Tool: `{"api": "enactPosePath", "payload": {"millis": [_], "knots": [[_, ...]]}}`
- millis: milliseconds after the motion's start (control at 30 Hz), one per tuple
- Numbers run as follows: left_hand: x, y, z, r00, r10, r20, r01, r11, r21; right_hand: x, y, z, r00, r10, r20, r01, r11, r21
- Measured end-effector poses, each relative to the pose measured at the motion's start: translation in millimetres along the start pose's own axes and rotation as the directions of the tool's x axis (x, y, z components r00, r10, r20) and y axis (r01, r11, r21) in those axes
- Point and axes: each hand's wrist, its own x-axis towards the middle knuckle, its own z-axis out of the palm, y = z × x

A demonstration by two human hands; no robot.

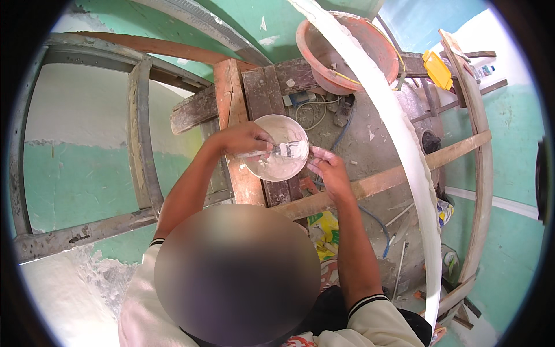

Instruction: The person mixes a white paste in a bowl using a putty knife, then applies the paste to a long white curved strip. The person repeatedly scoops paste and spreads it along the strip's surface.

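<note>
A round white bowl (267, 173) sits over dark wooden planks in front of me, its inside smeared with pale, wet-looking paste (298, 149). My left hand (245, 140) reaches over the bowl's left side, fingers closed round a putty knife (277, 149). The knife's blade lies inside the bowl and carries some of the paste; the hand hides part of its handle. On the opposite side, my right hand (329, 168) pinches the bowl's right rim with thumb and fingers. Both hands have whitish smears on the fingers.
A large reddish tub (322, 78) stands beyond the planks (260, 89). A long white strip (399, 124) crosses on the right. A wooden bar (428, 159) runs past my right arm. Below lie a blue hose (381, 228) and a yellow bag (325, 228). Metal framing (139, 127) rises at left.
</note>
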Motion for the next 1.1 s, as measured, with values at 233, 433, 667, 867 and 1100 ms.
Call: {"api": "enactPosePath", "payload": {"millis": [233, 433, 667, 867, 1100], "knots": [[-33, -16, 5, 0.993, 0.026, -0.113, -0.079, 0.868, -0.491, -21, -33, -15, 0.930, -0.195, -0.311, 0.290, 0.910, 0.296], [-12, 3, -1, 0.931, 0.160, -0.329, -0.355, 0.605, -0.712, -29, -84, -42, 0.775, -0.433, -0.461, 0.610, 0.704, 0.364], [54, 49, -25, 0.797, 0.189, -0.574, -0.600, 0.359, -0.715, -24, -96, -49, 0.736, -0.361, -0.573, 0.638, 0.653, 0.408], [110, 64, -57, 0.705, 0.138, -0.695, -0.696, 0.319, -0.643, -34, -114, -33, 0.692, -0.381, -0.613, 0.669, 0.656, 0.349], [131, 87, -76, 0.614, 0.120, -0.780, -0.772, 0.293, -0.563, -58, -145, -6, 0.671, -0.443, -0.594, 0.690, 0.666, 0.283]]}}
